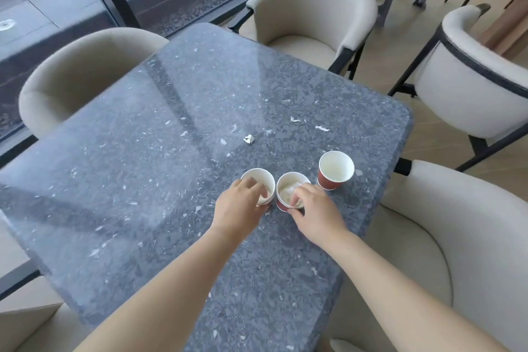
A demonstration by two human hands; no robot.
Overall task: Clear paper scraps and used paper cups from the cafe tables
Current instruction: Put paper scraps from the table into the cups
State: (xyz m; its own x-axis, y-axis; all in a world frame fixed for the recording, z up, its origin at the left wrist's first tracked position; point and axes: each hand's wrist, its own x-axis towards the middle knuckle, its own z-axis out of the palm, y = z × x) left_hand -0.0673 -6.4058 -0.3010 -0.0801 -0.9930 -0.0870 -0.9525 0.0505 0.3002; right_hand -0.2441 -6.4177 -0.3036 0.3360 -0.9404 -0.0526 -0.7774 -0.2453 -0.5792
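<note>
three in a row on the table (171,151): left hand (240,203) curls over the rim of the left cup (264,177), right hand (317,210) pinches the middle cup (288,188), stuffed with paper; the third cup (335,170) stands apart. a tilted lift would likely spill paper; loose scraps (249,139) lie beyond.

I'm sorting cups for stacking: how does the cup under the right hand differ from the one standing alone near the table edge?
The middle cup holds crumpled white paper; the lone cup looks empty. The right hand pinches the middle cup's rim; nothing touches the lone cup. Both stand upright, red outside, white inside.
</note>
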